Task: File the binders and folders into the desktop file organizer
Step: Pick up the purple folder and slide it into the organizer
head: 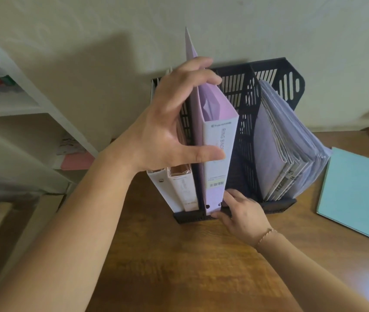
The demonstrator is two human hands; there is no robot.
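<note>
head view: only camera we have, looking down at both hands and the rack.
organizer: black file organizer (244, 102) stands on the wooden desk (179, 266), against the wall.
left slot: white binder (167, 190) and a pinkish one beside it, both upright.
middle slot: lilac ring binder (216, 154), spine toward us, long axis near vertical, top leaning slightly left; it fills the left part of the slot.
right slot: stack of grey-lilac folders (287, 149), fanned and leaning right.
left hand: left hand (167, 122) clamps the lilac binder's upper half, thumb on the spine, fingers curled over the top edge.
right hand: right hand (239, 210) is at the binder's bottom right corner, fingertips touching it and the rack's front lip; whether it pinches we cannot tell.
still out: teal folder (359, 199) lies flat on the desk, right of the rack, nearer the right hand.
next move, our call: seat the binder, then the right hand fetches the teal folder.
</note>
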